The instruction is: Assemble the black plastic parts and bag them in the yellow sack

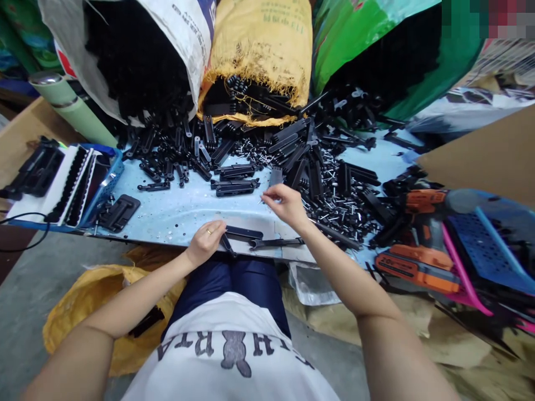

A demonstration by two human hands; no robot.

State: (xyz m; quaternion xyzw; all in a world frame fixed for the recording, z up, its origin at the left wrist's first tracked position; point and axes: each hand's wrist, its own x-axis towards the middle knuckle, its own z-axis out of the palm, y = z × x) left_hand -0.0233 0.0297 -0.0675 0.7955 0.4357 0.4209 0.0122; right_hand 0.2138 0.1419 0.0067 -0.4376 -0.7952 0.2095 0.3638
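Left hand (207,242): thumb and fingers pinched on the end of a short black plastic strip (227,245), low over the near edge of the desk (161,214). Probably end-held to leave the rest free. Right hand (286,203): fingertips together, looks like a small metal pin (262,201) between them; too tiny to be sure.

Just right of the left fingers: longer black strip (246,233); can't tell if they touch. Black bar (278,243) lies beyond that, nearer the body than the right fingers. Ahead of both hands, between them: row of black bars (237,186), likely lined up for easy pickup. Loose pin pile (334,206) is right of the right fingers, presumably for short reach. Farther ahead: open yellow sack (263,39), black parts at its mouth. Well right: cordless drill (426,245).
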